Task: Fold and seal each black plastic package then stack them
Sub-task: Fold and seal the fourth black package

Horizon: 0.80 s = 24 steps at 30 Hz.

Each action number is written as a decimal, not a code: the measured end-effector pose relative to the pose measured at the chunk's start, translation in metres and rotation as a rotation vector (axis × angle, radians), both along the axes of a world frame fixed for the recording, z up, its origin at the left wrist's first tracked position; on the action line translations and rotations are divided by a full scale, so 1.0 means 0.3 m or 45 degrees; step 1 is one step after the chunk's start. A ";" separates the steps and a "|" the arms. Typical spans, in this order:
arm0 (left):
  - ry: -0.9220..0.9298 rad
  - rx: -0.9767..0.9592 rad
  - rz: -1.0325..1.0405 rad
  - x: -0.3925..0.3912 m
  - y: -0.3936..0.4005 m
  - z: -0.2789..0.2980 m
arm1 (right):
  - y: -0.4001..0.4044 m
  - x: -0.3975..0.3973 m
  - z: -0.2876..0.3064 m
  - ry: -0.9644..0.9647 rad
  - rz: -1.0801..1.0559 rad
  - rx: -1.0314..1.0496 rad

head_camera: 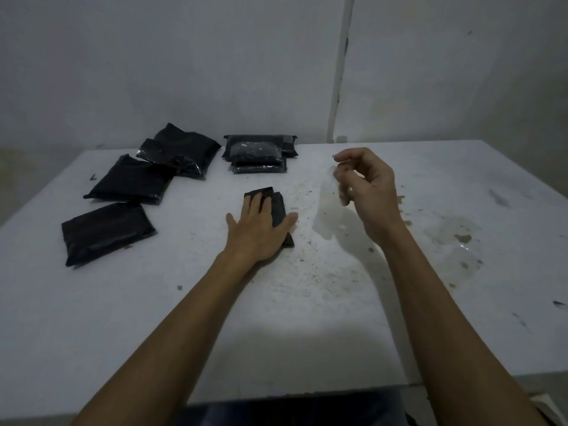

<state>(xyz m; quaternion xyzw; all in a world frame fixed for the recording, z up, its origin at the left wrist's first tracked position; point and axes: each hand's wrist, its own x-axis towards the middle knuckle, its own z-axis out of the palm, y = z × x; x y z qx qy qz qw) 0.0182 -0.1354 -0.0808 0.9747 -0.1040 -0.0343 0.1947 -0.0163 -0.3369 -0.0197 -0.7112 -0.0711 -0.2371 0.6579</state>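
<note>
Folded black plastic package [278, 207] lies near the middle of the white table [276, 333], directly ahead of the person. It is small, matte black, with a fold line running lengthwise so that two narrow panels show beyond the fingertips; its near corner sticks out under the palm on the right side.

Left hand [259, 230] lies flat on top of this package, palm down, fingers straight and spread wide, thumb out to the right and touching the table edge of the package. It presses, it does not grip.

Right hand [365, 186] is raised above the table, right of the package and apart from it. Fingers are loosely curled, thumb and forefinger close together near a thin transparent strip [330, 179], probably clear film or tape; motion blur there, so whether the strip is actually pinched cannot be told.

Stack of sealed packages [259, 153] sits at the far edge, behind the pressed package, against the wall [184, 72]; glossy black, a few layers, edges roughly aligned.

Loose black packages [135, 179] lie at far left, overlapping one another in a slanted row; larger and flatter than the folded one. One more black package [106, 232] lies alone nearer the left edge.

Clear plastic sheet [455, 250] lies flat on the table's right part, faint, with dark specks around.
</note>
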 end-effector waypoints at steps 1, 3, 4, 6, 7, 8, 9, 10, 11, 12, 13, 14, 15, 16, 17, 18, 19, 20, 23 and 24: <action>0.012 -0.011 -0.012 -0.002 0.005 0.014 | 0.018 0.007 -0.001 0.006 0.029 0.039; 0.042 -0.168 0.044 0.003 0.019 0.048 | 0.045 0.023 -0.002 0.028 0.070 0.124; 0.048 -0.275 0.104 0.012 0.029 0.060 | 0.056 0.031 -0.002 0.044 0.094 0.179; -0.004 -0.340 0.117 0.045 0.056 0.060 | 0.074 0.050 0.001 0.084 0.158 0.296; -0.030 -0.298 0.073 0.060 0.070 0.054 | 0.085 0.059 0.005 0.111 0.194 0.353; -0.048 -0.239 0.017 0.075 0.085 0.044 | 0.096 0.069 0.009 0.144 0.222 0.399; -0.074 -0.183 -0.042 0.085 0.098 0.034 | 0.108 0.079 0.013 0.180 0.238 0.427; -0.103 -0.156 -0.078 0.089 0.109 0.022 | 0.119 0.090 0.015 0.213 0.240 0.429; -0.146 -0.149 -0.096 0.088 0.118 0.009 | 0.131 0.103 0.014 0.237 0.238 0.408; -0.201 -0.155 -0.110 0.085 0.125 -0.004 | 0.142 0.117 0.011 0.255 0.241 0.369; -0.243 -0.158 -0.125 0.080 0.129 -0.015 | 0.150 0.133 0.003 0.269 0.254 0.323; -0.268 -0.159 -0.143 0.078 0.134 -0.029 | 0.157 0.149 -0.007 0.286 0.271 0.278; -0.266 -0.152 -0.168 0.076 0.139 -0.040 | 0.162 0.166 -0.020 0.306 0.285 0.237; -0.248 -0.142 -0.203 0.077 0.142 -0.046 | 0.164 0.182 -0.033 0.329 0.289 0.191; -0.219 -0.134 -0.237 0.081 0.143 -0.048 | 0.165 0.196 -0.048 0.352 0.284 0.134; -0.195 -0.131 -0.266 0.085 0.143 -0.048 | 0.167 0.208 -0.061 0.376 0.277 0.074; -0.179 -0.129 -0.285 0.089 0.143 -0.046 | 0.170 0.221 -0.075 0.403 0.277 0.022; -0.173 -0.125 -0.296 0.093 0.142 -0.044 | 0.174 0.232 -0.086 0.434 0.282 -0.019; -0.159 -0.110 -0.319 0.104 0.142 -0.044 | 0.184 0.264 -0.120 0.492 0.286 -0.091; -0.151 -0.110 -0.328 0.105 0.143 -0.047 | 0.187 0.272 -0.130 0.488 0.278 -0.103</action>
